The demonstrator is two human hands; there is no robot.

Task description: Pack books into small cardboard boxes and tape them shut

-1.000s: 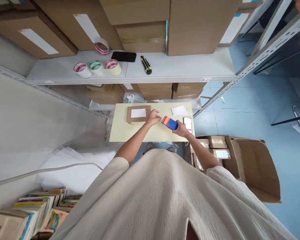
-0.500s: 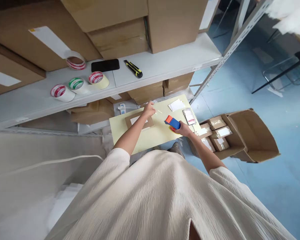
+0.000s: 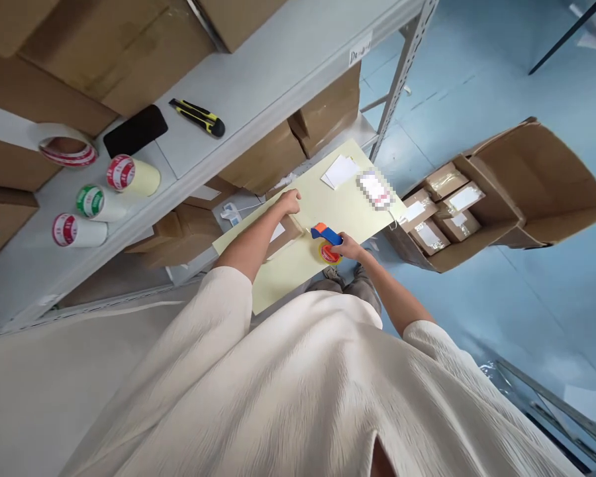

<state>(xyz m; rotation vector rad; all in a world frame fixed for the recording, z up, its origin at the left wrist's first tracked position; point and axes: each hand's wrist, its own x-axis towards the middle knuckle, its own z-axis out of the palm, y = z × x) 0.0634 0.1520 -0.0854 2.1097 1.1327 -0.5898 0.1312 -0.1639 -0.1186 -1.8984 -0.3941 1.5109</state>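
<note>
My right hand (image 3: 349, 246) is wrapped around a blue and orange tape dispenser (image 3: 334, 236) with a yellow-red tape roll in it. The dispenser's orange end is close to the right edge of a small brown cardboard box (image 3: 289, 233), which bears a white label and lies on a pale yellow board (image 3: 362, 222). A shiny bit of clear tape shows between box and dispenser. Over the far edge of the box is my left hand (image 3: 291, 201), its fingers curled closed; what they grip is hidden. My left forearm covers part of the box.
White paper slips (image 3: 338, 172) and a blurred-out item (image 3: 375, 190) lie on the board. Right of it, an open carton (image 3: 447, 265) holds several small boxes. On the shelf (image 3: 189, 156) are tape rolls (image 3: 134, 175), a black phone (image 3: 136, 132) and a utility knife (image 3: 197, 118).
My view has turned and shifted. The dispenser has moved left and nearer the box, its tape roll now more visible. My left hand has come back to the box's far edge.
</note>
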